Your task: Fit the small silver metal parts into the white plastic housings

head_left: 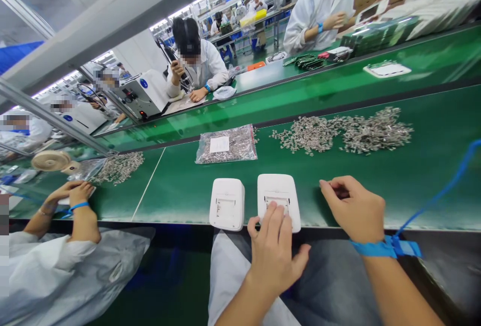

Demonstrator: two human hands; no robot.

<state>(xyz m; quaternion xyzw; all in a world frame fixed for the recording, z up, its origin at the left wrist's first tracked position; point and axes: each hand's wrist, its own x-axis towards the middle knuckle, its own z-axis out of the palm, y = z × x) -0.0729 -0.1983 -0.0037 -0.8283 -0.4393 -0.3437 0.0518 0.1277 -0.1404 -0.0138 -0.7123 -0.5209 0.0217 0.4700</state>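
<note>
My left hand (pixel 272 251) rests its spread fingers on the lower part of a white plastic housing (pixel 277 184), over the rectangular recess in its face. A similar white housing (pixel 227 190) lies just left of it, its recess uncovered. To the right, my right hand (pixel 353 207) hovers near the green work surface with its fingers curled and the thumb against the index finger. Whatever may be between those fingertips is too small to see. Beyond the hands, small metal pieces lie in two heaps, a looser pile (pixel 308 135) and a denser pile (pixel 379 133).
A clear bag (pixel 244 146) of metal pieces lies behind the housings. A blue cord (pixel 439 196) runs from my right wrist strap (pixel 376 248). At left, a co-worker's hands (pixel 78 196) are near another metal pile (pixel 120 167) and a fan (pixel 50 160). A white panel (pixel 387 69) lies on the far green belt.
</note>
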